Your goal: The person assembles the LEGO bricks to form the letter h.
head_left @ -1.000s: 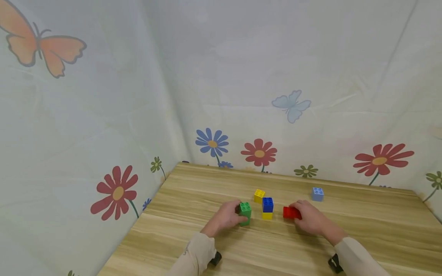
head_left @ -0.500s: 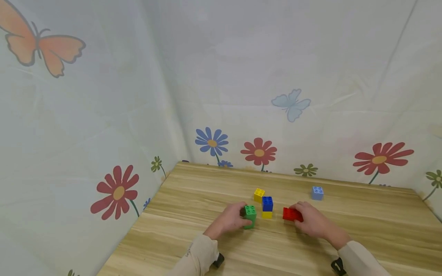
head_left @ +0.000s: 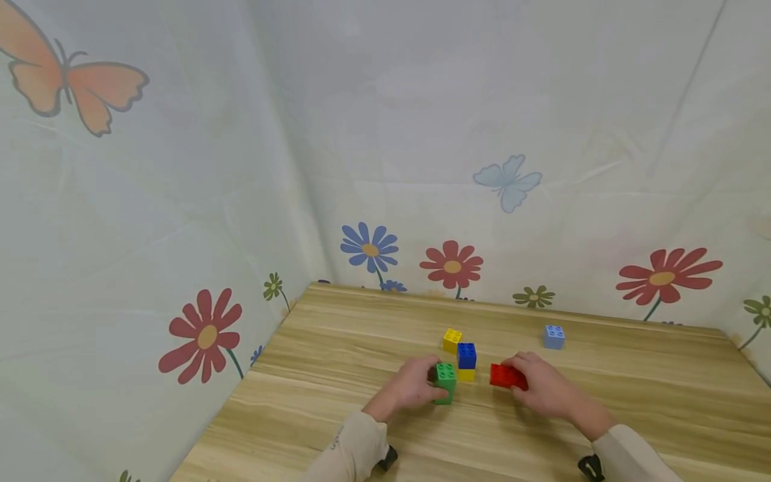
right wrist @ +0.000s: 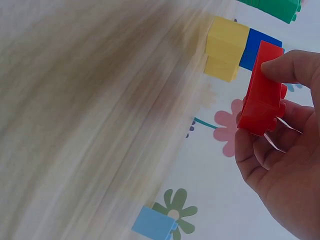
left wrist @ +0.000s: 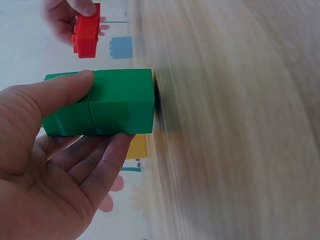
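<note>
My left hand (head_left: 415,383) grips a stack of two green toy building bricks (head_left: 446,385) between thumb and fingers. A seam between the two shows in the left wrist view, where the lower green brick (left wrist: 124,101) sits close over the tabletop. My right hand (head_left: 545,387) pinches a red building brick (head_left: 504,375) by its ends, its studs turned toward the palm in the right wrist view. That brick is held above the table. Between the hands, slightly farther back, a dark blue brick (head_left: 466,355) stands on a yellow brick (head_left: 466,375).
Behind the blue and yellow stack is a single yellow brick (head_left: 452,340). A light blue brick (head_left: 554,337) stands farther back on the right. The wood-grain table (head_left: 337,335) ends at a pale cloth backdrop (head_left: 409,134) printed with flowers and butterflies.
My left hand has moved right and slightly nearer with the green bricks, toward the blue and yellow stack. My right hand has shifted the red brick slightly left, turning it a little.
</note>
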Available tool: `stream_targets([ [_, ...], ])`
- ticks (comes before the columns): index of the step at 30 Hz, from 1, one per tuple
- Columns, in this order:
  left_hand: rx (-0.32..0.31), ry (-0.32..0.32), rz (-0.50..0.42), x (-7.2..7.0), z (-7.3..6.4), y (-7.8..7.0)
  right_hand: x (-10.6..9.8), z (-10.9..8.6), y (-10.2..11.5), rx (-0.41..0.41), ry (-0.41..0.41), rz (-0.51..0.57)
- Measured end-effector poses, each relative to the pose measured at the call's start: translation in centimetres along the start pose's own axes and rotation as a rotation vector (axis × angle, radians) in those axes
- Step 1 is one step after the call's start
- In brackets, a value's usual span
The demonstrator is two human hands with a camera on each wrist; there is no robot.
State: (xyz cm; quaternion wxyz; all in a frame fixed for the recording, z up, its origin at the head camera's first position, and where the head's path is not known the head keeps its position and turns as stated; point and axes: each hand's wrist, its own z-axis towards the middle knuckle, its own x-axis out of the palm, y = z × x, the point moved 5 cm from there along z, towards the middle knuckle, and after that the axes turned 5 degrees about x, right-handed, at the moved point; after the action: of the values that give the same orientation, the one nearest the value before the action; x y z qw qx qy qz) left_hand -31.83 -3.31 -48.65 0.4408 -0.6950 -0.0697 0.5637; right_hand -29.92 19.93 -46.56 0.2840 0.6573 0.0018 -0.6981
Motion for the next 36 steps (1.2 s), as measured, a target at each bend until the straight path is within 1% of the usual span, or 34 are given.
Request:
stream_targets([
  [4, -0.02, 0.01, 0.012, 0.3, 0.1, -0.2, -0.1, -0.1, 0.4, -0.003, -0.002, -0.003],
  [8, -0.038, 0.018, 0.014, 0.6, 0.1, -0.5, -0.2, -0.2, 1.0, -0.045, -0.02, -0.007],
  [10, -0.038, 0.018, 0.011, 0.7, 0.1, -0.7, -0.3, -0.3, 1.3, -0.046, -0.024, -0.004],
  [20, 0.007, 0.03, 0.024, 1.1, 0.1, -1.3, -0.5, -0.3, 3.1, -0.04, 0.024, 0.029],
  [27, 0.05, 0.027, 0.048, 1.2, 0.1, -1.7, -0.6, -0.4, 4.5, -0.079, 0.048, 0.039],
  [31, 0.069, 0.033, 0.03, 1.4, 0.1, -1.9, -0.7, -0.5, 5.1, -0.095, 0.049, 0.043],
  [36, 0.078, 0.049, -0.013, 1.5, 0.1, -2.0, -0.7, -0.5, 5.5, -0.094, 0.065, 0.06],
])
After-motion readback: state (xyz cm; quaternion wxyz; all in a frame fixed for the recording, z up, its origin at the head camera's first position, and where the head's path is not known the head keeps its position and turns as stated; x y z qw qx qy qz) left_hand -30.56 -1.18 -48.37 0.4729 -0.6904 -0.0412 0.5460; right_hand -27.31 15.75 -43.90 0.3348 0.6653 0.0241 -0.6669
